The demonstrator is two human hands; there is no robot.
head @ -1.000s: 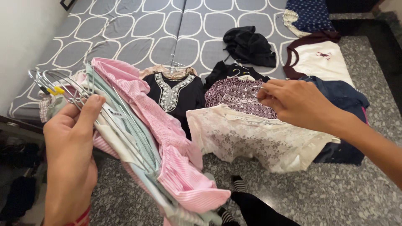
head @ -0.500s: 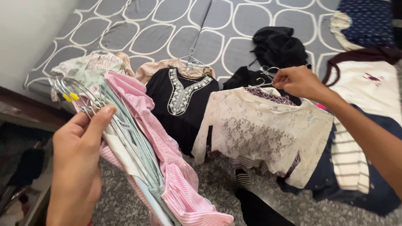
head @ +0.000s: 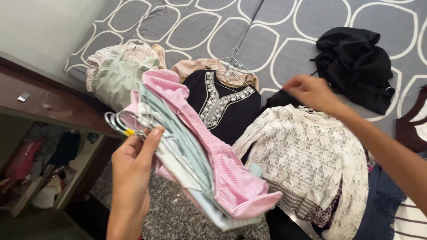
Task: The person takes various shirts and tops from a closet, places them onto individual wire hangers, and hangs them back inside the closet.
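My left hand grips a bunch of wire hangers carrying a pink striped garment and pale green and white clothes, held low at the front left. My right hand reaches across to the hanger top of a cream lace top, fingers pinched at its hook. The lace top lies over other hung clothes on the bed. A black top with white embroidery lies on its hanger between my two hands.
A grey bedsheet with white ovals covers the bed. A black crumpled garment lies at the back right. A pale green and striped pile sits at the bed's left edge. A brown wooden cabinet stands left.
My right hand has lifted the lace top's hanger and carried it leftward over the pile. The view has shifted left; the left hand still holds the hanger bunch.
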